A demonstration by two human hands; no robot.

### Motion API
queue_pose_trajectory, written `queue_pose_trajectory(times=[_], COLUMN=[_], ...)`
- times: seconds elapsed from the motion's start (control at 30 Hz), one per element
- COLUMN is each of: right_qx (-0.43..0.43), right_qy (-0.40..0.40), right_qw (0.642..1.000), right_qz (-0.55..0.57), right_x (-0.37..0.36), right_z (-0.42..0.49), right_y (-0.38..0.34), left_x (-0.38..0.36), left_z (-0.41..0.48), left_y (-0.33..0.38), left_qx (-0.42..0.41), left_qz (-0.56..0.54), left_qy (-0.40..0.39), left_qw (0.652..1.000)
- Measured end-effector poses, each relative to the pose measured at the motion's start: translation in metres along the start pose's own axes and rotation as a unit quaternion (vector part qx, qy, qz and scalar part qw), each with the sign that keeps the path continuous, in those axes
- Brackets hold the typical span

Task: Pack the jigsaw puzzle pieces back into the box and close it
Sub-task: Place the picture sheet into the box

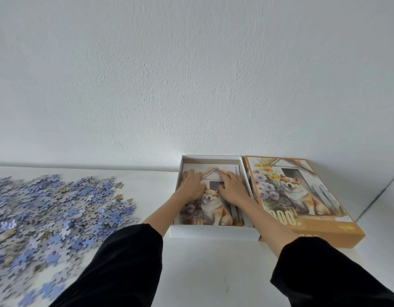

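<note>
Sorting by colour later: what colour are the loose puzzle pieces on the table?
Mostly blue-purple and grey puzzle pieces, head view.

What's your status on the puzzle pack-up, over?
Left hand and right hand flat on picture sheet in open box. Puzzle pieces piled on table, left of box. Lid off, right of box.

- wall (191,74): white, rough plaster texture, fills the upper half of the view, stands behind the table's far edge.
- table (213,273): white, smooth, flat top; meets the wall along its far edge.
- shadow (80,166): thin grey band along that far edge, at left.
- dark line (377,197): thin, diagonal, far right, crossing the white surface; seam or gap, can't tell.
</note>
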State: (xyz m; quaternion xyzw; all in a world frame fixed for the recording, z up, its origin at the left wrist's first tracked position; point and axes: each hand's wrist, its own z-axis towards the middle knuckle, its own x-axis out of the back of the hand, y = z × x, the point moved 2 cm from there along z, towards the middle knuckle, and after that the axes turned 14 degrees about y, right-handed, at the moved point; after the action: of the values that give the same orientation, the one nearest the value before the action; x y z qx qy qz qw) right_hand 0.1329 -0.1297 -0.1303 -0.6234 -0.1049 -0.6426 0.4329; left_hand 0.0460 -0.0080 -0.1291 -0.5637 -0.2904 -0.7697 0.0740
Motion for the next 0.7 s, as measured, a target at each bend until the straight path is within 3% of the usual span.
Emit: queue_pose_trajectory(times=[0.13, 0.33, 0.57, 0.7], right_qx=[-0.003, -0.001, -0.003, -0.017], right_qy=[-0.028, -0.019, 0.012, 0.043], right_qw=[0.999, 0.999, 0.999, 0.999], right_qz=[-0.020, -0.026, -0.037, 0.003], right_x=[-0.002, 0.001, -0.003, -0.001], right_z=[0.003, 0.011, 0.014, 0.017], right_y=[-0.002, -0.002, -0.001, -0.002], left_x=[-0.006, -0.009, -0.011, -0.001], left_z=[0.008, 0.011, 0.014, 0.011], left_y=[-0.003, -0.006, -0.007, -0.001], left_qx=[0.015, 0.001, -0.036, -0.035], left_qz=[0.011, 0.004, 0.021, -0.029], left_qy=[-0.042, -0.032, 0.021, 0.060], left_qw=[0.999, 0.999, 0.999, 0.997])
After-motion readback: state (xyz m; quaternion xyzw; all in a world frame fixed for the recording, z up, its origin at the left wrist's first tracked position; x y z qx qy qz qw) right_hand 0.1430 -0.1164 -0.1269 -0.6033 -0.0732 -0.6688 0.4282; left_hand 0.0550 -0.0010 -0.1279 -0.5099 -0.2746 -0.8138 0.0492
